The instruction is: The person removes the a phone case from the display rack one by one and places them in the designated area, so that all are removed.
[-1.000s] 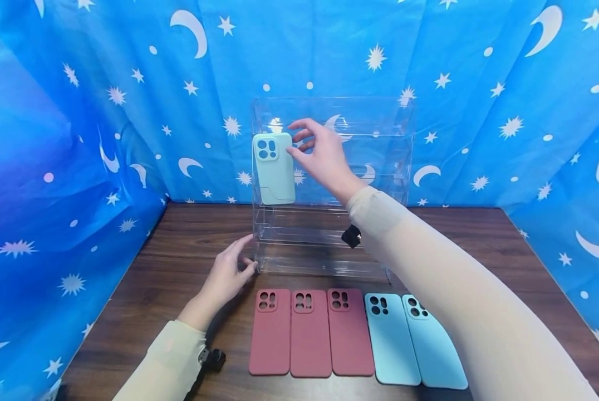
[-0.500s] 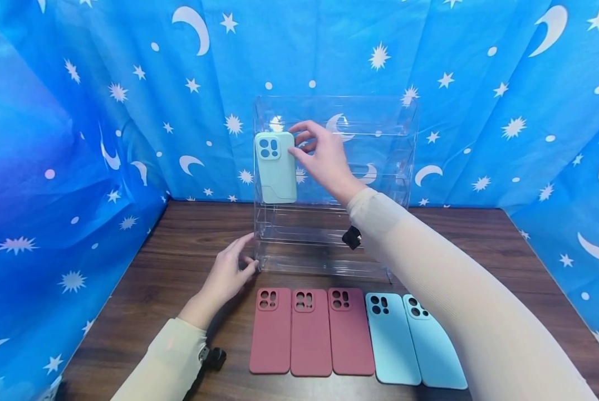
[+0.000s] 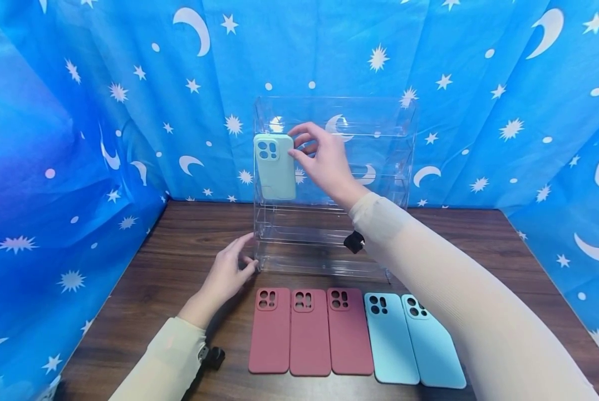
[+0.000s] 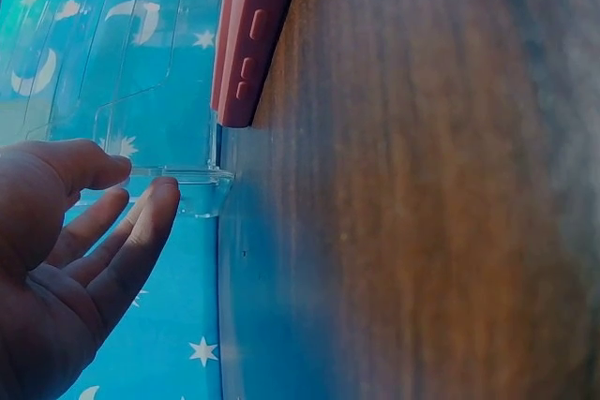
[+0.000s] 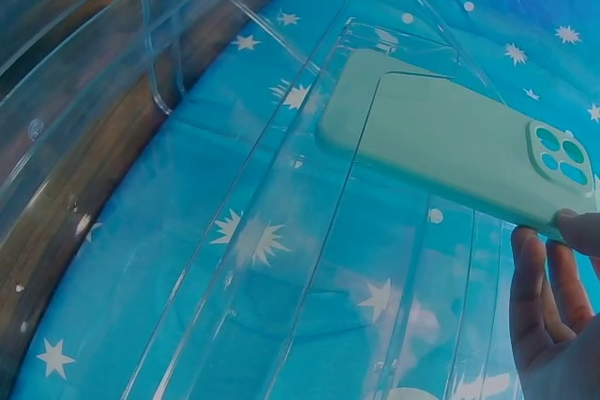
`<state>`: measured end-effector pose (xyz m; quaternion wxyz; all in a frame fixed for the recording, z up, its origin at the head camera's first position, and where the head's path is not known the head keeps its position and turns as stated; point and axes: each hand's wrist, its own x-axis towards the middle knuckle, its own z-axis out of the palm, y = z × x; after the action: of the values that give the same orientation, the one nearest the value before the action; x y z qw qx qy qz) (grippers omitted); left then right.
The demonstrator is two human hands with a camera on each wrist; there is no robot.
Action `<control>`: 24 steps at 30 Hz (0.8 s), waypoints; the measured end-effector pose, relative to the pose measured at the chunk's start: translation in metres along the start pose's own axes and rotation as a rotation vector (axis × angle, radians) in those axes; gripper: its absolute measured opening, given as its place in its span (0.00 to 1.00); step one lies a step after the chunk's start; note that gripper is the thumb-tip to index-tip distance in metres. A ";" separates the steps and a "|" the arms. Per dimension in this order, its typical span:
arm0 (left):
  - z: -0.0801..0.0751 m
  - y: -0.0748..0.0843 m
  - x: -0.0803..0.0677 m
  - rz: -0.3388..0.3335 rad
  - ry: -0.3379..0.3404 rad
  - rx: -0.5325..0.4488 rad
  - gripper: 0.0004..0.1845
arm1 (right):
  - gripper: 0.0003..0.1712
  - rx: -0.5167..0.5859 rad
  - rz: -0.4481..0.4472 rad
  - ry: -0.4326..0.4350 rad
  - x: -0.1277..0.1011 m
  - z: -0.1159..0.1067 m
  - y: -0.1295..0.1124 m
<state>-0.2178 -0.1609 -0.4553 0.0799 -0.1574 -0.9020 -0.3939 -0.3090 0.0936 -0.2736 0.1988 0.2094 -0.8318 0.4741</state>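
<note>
Lying nearest, five cases (image 3: 349, 331) line the table (image 3: 179, 245) at 6 o'clock. Left hand (image 3: 226, 275), fingers relaxed, touches the clear rack (image 3: 374, 161) at its 7 o'clock corner. Right hand (image 3: 322, 159) pinches the mint case (image 3: 275, 167) upright against the rack's upper shelf; its lower edge blurs behind acrylic.

My right hand (image 3: 324, 161) has nudged the mint phone case (image 3: 275, 166) slightly up in the clear rack (image 3: 379, 145), its bottom edge now higher.
</note>
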 end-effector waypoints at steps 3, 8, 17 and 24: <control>0.000 0.000 0.000 0.006 0.002 0.007 0.37 | 0.15 0.003 -0.005 0.013 -0.002 -0.001 -0.001; -0.001 0.002 0.000 -0.002 -0.001 0.011 0.36 | 0.14 0.012 -0.021 0.032 -0.005 -0.005 -0.003; -0.002 0.002 0.000 -0.009 -0.014 -0.012 0.35 | 0.15 0.063 0.011 0.078 -0.011 -0.023 -0.008; -0.002 0.001 0.000 -0.018 -0.022 -0.015 0.36 | 0.16 0.105 0.007 0.105 -0.020 -0.046 -0.014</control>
<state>-0.2174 -0.1619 -0.4536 0.0655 -0.1540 -0.9013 -0.3995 -0.2790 0.1306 -0.2527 0.2293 0.1912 -0.7948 0.5284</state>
